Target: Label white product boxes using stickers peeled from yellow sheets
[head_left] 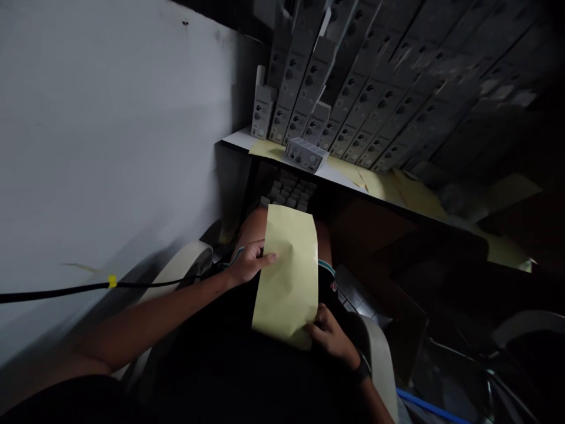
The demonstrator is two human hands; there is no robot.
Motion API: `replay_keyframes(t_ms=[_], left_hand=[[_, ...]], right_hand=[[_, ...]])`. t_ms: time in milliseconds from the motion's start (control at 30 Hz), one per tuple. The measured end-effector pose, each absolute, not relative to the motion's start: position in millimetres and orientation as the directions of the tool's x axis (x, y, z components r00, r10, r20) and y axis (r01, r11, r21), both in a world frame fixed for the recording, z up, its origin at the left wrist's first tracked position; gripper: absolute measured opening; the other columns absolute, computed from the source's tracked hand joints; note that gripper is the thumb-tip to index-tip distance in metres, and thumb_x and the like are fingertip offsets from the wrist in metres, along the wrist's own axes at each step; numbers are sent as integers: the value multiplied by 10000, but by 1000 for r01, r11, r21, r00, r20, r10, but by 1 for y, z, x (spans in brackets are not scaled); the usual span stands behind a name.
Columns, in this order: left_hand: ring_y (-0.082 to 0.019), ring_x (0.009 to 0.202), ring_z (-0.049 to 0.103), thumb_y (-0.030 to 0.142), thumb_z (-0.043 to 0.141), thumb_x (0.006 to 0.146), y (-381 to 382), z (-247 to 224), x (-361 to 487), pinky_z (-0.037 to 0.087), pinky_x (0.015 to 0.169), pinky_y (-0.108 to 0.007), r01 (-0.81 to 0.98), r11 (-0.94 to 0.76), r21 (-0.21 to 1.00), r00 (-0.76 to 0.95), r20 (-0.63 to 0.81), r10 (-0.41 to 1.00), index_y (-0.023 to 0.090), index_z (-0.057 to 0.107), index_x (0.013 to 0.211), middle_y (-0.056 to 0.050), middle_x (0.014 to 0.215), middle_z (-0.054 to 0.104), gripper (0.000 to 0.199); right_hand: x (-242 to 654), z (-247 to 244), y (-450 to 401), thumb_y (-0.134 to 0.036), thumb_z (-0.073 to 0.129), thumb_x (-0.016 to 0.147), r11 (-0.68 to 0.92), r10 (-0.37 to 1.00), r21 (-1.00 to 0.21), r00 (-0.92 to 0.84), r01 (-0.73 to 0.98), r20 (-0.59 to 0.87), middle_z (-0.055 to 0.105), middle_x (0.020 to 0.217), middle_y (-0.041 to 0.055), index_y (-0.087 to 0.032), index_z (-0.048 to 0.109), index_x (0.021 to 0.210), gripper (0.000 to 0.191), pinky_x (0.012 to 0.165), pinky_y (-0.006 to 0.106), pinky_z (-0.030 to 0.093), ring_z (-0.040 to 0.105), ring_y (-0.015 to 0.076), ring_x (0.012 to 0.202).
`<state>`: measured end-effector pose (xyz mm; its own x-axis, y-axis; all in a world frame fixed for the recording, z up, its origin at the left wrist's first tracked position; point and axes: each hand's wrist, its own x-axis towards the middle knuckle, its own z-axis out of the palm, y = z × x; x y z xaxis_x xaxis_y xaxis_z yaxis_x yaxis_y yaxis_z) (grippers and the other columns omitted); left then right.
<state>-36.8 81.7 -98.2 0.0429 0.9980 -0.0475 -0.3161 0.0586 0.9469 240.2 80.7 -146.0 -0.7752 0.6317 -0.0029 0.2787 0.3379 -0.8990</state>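
Note:
A yellow paper sheet point(289, 271) lies over my lap, held up between both hands. My left hand point(251, 262) grips its left edge, with the thumb on top and the other fingers behind the sheet. At the lower right corner, my right hand point(329, 334) pinches the same sheet; its fingertips are partly in shadow. The paper has a small crease near its middle.
Rows of small printed boxes point(348, 126) stand on the shelf ahead, one box point(305, 154) lying at its front edge by yellow sheets point(384, 187). More small boxes point(291, 193) sit below. A black cable point(57, 292) crosses at left. White armrests point(380, 365) flank me.

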Motion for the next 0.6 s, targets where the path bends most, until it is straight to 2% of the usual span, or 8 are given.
replay_keyframes(t_ms=[67, 233, 333, 433, 600], left_hand=[[-141, 731, 656, 488, 779, 698, 82, -103, -36, 522, 639, -216, -264, 47, 963, 37, -38, 999, 82, 622, 1037, -76, 885, 711, 551], [-124, 721, 639, 479, 741, 734, 77, -105, -37, 506, 617, -184, -157, 18, 987, 60, -9, 998, 82, 628, 1006, -74, 865, 699, 495], [-126, 727, 636, 465, 723, 754, 71, -98, -36, 512, 618, -188, -132, -10, 991, 64, 18, 998, 84, 615, 1027, -72, 864, 691, 481], [-113, 698, 616, 492, 680, 786, 65, -86, -35, 501, 598, -182, -75, -42, 996, 25, 44, 999, 84, 600, 1006, -67, 845, 679, 471], [-110, 700, 599, 507, 632, 810, 58, -71, -36, 483, 593, -179, 84, -91, 992, -48, 96, 994, 68, 629, 972, -81, 847, 681, 468]], right_hand=[[243, -148, 82, -617, 500, 902, 323, 632, -906, -775, 273, -9, 617, 701, 74, -141, 634, 645, 557, 725, 285, 468, 576, 177, 721], [244, -145, 81, -685, 579, 830, 189, 813, -945, -583, 266, -2, 679, 906, 100, -165, 722, 862, 541, 795, 323, 497, 605, 225, 849], [236, -143, 83, -686, 557, 846, 166, 781, -969, -624, 185, 15, 647, 785, 75, -158, 691, 756, 551, 730, 293, 476, 568, 193, 754], [228, -143, 85, -655, 543, 869, 125, 718, -980, -695, 153, -17, 537, 632, 36, -132, 620, 646, 574, 607, 245, 395, 452, 128, 613], [225, -145, 86, -645, 528, 882, 83, 704, -978, -706, 189, -76, 372, 575, -4, -118, 530, 605, 596, 498, 209, 251, 293, 75, 543]])
